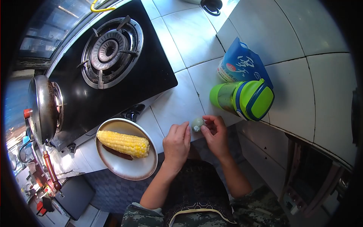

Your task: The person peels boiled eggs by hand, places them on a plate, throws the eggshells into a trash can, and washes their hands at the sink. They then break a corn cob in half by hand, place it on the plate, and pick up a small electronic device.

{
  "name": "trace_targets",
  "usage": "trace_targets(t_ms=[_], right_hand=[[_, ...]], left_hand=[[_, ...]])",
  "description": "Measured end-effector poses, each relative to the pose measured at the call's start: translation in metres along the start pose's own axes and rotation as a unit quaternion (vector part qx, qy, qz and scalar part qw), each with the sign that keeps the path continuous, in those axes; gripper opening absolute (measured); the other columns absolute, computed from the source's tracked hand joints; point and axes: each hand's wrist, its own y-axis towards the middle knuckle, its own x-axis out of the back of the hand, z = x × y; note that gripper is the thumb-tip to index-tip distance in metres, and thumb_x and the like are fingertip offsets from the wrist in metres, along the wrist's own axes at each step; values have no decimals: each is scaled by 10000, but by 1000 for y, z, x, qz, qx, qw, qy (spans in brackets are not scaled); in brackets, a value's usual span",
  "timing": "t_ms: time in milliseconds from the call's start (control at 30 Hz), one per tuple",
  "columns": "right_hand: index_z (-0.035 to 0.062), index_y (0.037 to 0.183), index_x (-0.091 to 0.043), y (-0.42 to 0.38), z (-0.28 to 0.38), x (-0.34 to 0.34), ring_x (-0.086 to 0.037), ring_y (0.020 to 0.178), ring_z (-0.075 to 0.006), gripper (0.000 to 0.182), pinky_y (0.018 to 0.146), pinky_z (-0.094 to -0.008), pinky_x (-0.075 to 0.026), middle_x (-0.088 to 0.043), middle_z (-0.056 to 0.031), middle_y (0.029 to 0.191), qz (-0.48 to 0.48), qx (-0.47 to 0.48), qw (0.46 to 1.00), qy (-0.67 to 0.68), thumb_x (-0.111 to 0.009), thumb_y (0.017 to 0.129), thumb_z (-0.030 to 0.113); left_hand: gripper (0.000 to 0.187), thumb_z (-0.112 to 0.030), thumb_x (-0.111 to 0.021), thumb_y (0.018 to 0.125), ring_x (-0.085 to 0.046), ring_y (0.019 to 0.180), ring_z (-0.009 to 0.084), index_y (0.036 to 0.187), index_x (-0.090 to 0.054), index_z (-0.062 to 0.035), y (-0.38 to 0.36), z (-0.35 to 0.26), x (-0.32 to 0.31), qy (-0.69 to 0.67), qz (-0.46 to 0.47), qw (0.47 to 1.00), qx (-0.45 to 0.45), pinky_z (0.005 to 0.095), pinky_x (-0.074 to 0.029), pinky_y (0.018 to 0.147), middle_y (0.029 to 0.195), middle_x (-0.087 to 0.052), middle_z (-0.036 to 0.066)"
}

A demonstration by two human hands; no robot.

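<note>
A pale greenish egg (197,124) is held in the fingers of my right hand (216,137), above the near edge of the tiled counter. A whitish patch shows on the egg's lower side, where the shell looks broken. My left hand (177,143) is just left of the egg, its thumb and fingertips pressed together in a pinch. Whether a bit of shell sits between them is too small to see. Left of my left hand, a cooked corn cob (124,143) lies on a white plate (130,171) with a brown rim.
A black gas stove (151,68) fills the upper left, with a wok (43,109) on its left burner. Right of the egg stand a green-lidded bottle (245,99) and a blue packet (242,62). A yellow hose (99,10) runs behind the stove.
</note>
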Motion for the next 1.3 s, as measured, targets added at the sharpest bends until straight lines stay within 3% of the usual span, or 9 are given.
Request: trace_targets(t_ms=[367,733,967,1067,1133,1300], right_hand=[[46,990,-581,0,2,-1,-551,753,-113,240,637,-240,-500,-495,-47,940,-21,2,999,-48,-713,790,41],[40,953,-577,-2,8,-3,-541,657,-103,232,583,-237,-491,-467,-55,932,-24,35,997,-71,-736,786,58],[44,965,-578,-3,7,-1,-540,680,-108,226,587,-235,-485,-465,-49,919,-35,34,996,-70,-719,788,42],[44,967,-579,-6,5,-2,-524,702,-111,223,598,-236,-475,-465,-43,911,-40,30,996,-70,-709,786,32],[44,967,-579,-5,5,-3,-511,712,-112,221,605,-235,-467,-466,-40,907,-44,33,996,-71,-704,785,27],[51,983,-586,-7,5,-4,-476,717,-107,215,618,-222,-442,-472,-26,882,-49,18,998,-48,-683,794,17]], left_hand=[[159,-166,-655,856,-615,648,297,962,-641,-49,-5,-1,-8,64,44,996,-39,394,-495,562,771,-575,109],[136,-135,-645,825,-594,614,286,768,-547,-61,1,3,-8,108,45,990,-84,394,-491,542,703,-533,111],[131,-128,-644,826,-596,626,305,766,-556,-52,3,14,-4,103,43,993,-48,404,-492,568,710,-548,119],[76,-110,-635,834,-605,648,315,830,-604,-41,-1,11,0,97,50,994,-27,411,-494,584,737,-567,123],[76,-70,-644,833,-608,650,326,893,-661,-26,0,6,1,65,8,998,-7,393,-487,579,739,-593,133],[104,-59,-650,832,-615,659,319,929,-672,-30,0,-2,5,40,16,999,1,385,-489,586,767,-594,134]])
